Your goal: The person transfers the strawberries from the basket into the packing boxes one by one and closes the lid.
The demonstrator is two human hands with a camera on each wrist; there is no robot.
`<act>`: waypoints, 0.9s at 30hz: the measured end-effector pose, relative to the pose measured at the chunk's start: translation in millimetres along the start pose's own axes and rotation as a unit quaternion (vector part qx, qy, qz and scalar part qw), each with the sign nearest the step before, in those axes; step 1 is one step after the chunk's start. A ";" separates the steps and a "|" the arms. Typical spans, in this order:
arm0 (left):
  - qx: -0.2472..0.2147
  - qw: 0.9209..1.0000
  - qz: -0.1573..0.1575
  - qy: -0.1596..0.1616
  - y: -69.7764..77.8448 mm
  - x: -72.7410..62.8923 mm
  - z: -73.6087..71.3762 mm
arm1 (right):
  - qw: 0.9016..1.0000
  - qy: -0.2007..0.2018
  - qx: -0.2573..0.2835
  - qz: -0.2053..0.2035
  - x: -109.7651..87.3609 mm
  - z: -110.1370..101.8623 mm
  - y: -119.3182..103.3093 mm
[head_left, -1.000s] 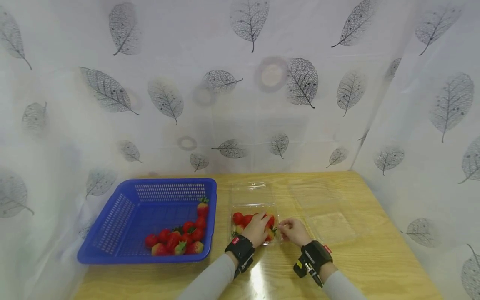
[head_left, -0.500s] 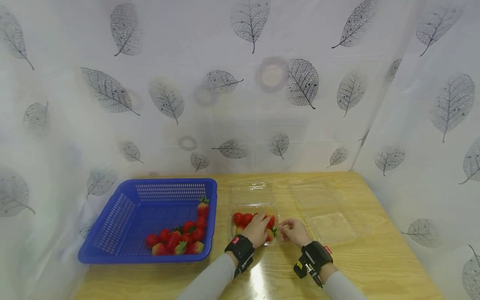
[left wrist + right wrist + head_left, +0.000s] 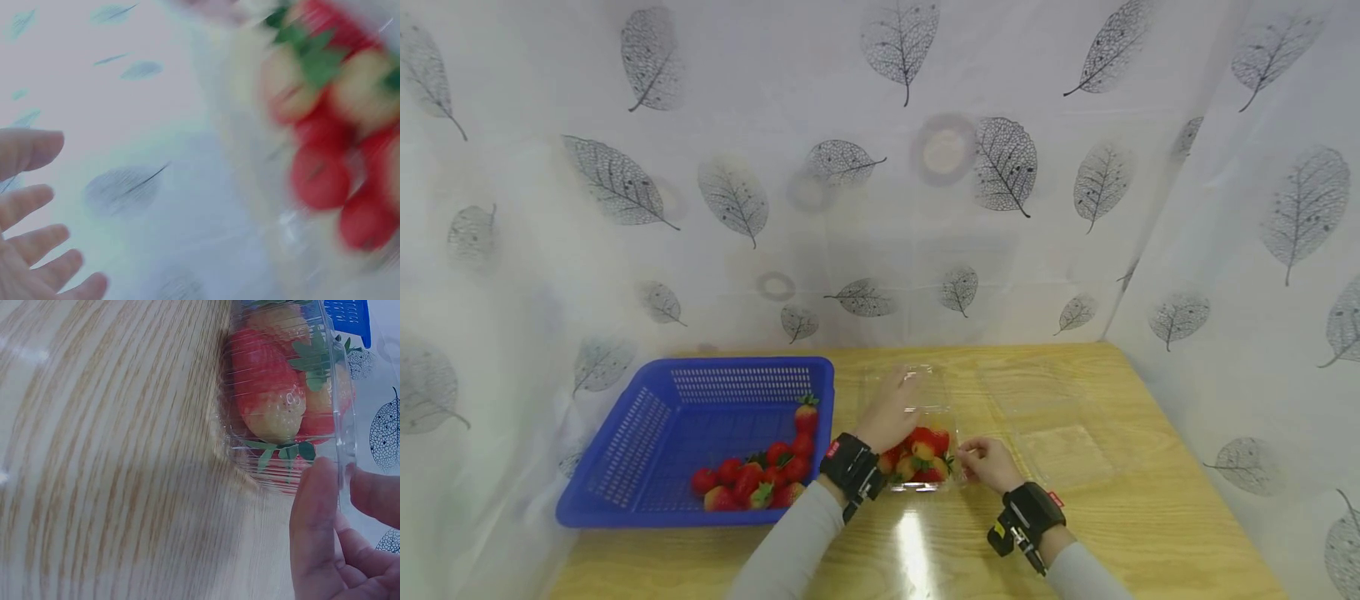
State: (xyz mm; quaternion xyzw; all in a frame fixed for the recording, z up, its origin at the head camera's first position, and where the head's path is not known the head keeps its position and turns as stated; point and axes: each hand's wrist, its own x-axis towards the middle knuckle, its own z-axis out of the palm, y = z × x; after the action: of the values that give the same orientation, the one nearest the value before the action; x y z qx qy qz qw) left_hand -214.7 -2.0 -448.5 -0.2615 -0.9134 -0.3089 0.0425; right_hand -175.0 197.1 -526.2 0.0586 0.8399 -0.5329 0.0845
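Note:
A clear plastic clamshell box [image 3: 342,419] filled with strawberries [image 3: 922,454] stands mid-table, its lid [image 3: 928,379] laid back behind it. My left hand [image 3: 889,414] is over the box's left part, reaching toward the lid, and hides some of the berries. In the left wrist view its fingers [image 3: 37,240] are spread and hold nothing; whether they touch the lid cannot be told. With thumb and index finger [image 3: 315,512], my right hand [image 3: 991,463] pinches the box's rim at the right side.
To the left stands a blue plastic basket [image 3: 827,417] with several strawberries [image 3: 748,482] in its near right part. A second clear clamshell box [image 3: 1067,454] lies unfolded on the wooden table [image 3: 1180,517] at the right. A leaf-patterned curtain [image 3: 880,242] hangs behind the table.
My left hand has lifted off the strawberries and moved back and left toward the lid, uncovering berries at the front right. The right hand has stayed at the rim.

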 end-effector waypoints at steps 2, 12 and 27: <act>-0.005 0.999 0.001 0.039 -1.0 3.7 -19.2 | 1.000 0.001 0.000 0.002 -0.4 -0.6 -1.1; -0.007 0.976 -0.078 0.205 -45.4 -0.9 -82.5 | 1.000 0.000 -0.011 0.004 -0.4 -0.6 -0.8; 0.034 0.951 -0.306 0.032 -145.7 -33.6 -48.1 | 1.000 -0.002 -0.003 0.009 -2.1 -0.2 -1.2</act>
State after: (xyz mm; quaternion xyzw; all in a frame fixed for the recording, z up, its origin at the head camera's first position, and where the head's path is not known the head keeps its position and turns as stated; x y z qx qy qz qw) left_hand -263.3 -143.3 -496.7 0.0419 -0.9577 -0.2843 -0.0155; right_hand -173.2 196.8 -524.6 0.0651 0.8408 -0.5297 0.0910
